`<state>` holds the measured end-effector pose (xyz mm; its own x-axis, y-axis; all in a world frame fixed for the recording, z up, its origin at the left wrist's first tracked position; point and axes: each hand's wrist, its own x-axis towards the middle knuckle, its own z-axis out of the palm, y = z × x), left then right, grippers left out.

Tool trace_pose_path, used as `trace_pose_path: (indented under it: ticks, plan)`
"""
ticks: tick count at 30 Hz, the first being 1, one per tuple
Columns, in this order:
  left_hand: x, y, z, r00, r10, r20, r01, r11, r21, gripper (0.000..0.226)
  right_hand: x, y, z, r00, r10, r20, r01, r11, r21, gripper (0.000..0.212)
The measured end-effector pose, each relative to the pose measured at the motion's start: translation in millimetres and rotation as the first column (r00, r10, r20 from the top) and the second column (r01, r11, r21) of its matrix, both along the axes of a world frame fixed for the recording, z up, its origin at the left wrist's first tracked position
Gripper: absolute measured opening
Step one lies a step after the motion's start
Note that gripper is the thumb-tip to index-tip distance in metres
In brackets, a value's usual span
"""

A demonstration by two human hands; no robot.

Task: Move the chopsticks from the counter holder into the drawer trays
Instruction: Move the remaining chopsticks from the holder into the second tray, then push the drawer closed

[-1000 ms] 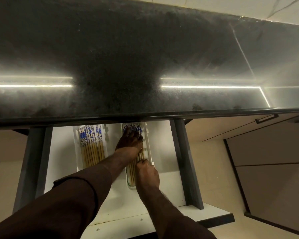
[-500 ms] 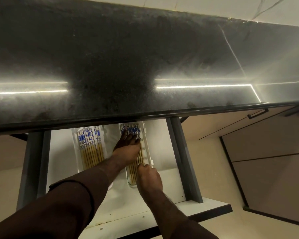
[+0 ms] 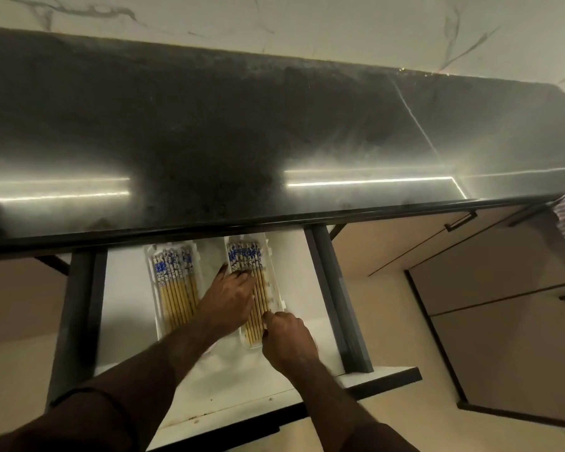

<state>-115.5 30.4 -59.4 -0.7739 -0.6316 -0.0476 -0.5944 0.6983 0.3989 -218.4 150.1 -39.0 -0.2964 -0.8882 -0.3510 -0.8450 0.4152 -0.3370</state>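
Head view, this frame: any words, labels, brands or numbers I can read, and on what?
None readable.
Chopsticks in the left tray and chopsticks in the right tray: blue and white pattern on the far ends, too blurred to tell if it holds any characters.
Countertop, drawer, cabinet doors: no text.

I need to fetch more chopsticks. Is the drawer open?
Open: the drawer is pulled out below the counter, both trays exposed.
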Motion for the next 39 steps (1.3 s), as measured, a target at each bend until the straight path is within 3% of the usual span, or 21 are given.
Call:
trace_pose_path:
  ticks: [12, 19, 22, 27, 31, 39]
  plan:
    - [80.2, 102.0, 70.0, 0.949, 0.211, -0.236, -0.259, 0.946, -0.195, 0.045, 23.0, 58.5, 55.7, 0.989, 0.142, -0.052, -0.151, 0.924, -0.35, 0.031]
    - [142.3, 171.5, 79.8, 0.888, 0.4, -0.228, -0.439, 0.885, -0.157, 0.041, 44.8, 107.9, 85.7, 0.982, 0.18, -0.054, -0.183, 0.859, -0.478, 0.033]
    - [165.9, 195.3, 82.4, 0.864, 0.453, -0.22, -0.487, 0.864, -0.131, 0.052, 59.9, 126.1, 88.9, 0.982, 0.179, -0.056, -0.182, 0.842, -0.507, 0.033]
    - [196.2, 224.5, 81.9, 0.854, 0.472, -0.219, -0.506, 0.852, -0.134, 0.08, 83.3, 150.6, 80.1, 0.979, 0.203, -0.038, -0.193, 0.838, -0.511, 0.029]
    - [215.3, 232.7, 69.9, 0.829, 0.512, -0.224, -0.544, 0.831, -0.114, 0.08, 95.2, 165.9, 65.0, 0.977, 0.209, -0.04, -0.202, 0.852, -0.482, 0.02]
    - [249.0, 239.9, 33.1, 0.84, 0.497, -0.219, -0.523, 0.848, -0.082, 0.073, 111.5, 172.6, 30.5, 0.989, 0.151, -0.009, -0.144, 0.924, -0.355, 0.027]
